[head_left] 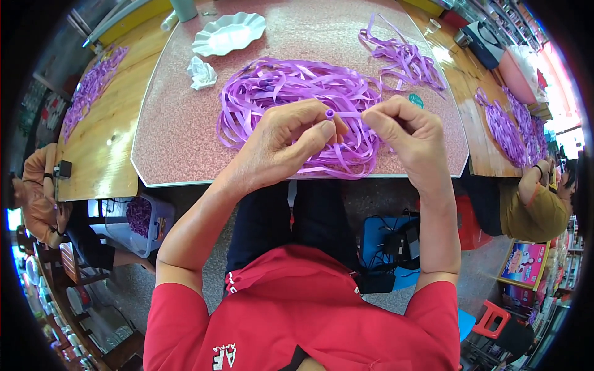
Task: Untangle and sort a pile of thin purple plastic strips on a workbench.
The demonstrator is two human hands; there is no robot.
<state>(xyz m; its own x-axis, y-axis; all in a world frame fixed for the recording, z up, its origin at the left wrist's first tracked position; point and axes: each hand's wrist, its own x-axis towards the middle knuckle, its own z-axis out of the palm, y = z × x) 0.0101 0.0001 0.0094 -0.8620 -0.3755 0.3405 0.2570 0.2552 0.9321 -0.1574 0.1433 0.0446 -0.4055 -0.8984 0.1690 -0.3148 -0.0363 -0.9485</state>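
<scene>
Between my two hands a purple ribbon (348,115) is stretched in a short, level span above the table. My left hand (296,131) pinches a small purple roll (330,114) at the ribbon's one end, thumb and forefinger closed on it. The thumb and forefinger of my right hand (405,127) grip the other end of that span. Just beyond and below my hands lies a large loose heap of purple ribbon (278,83), its loops tangled over one another. My left hand hides part of this heap.
A white wavy-rimmed dish (230,34) and crumpled white tissue (202,73) lie at the back left. A smaller ribbon pile (408,62) is at the far right. People sit at wooden side tables (111,136) with more ribbon; a clear bin (158,226) stands below left.
</scene>
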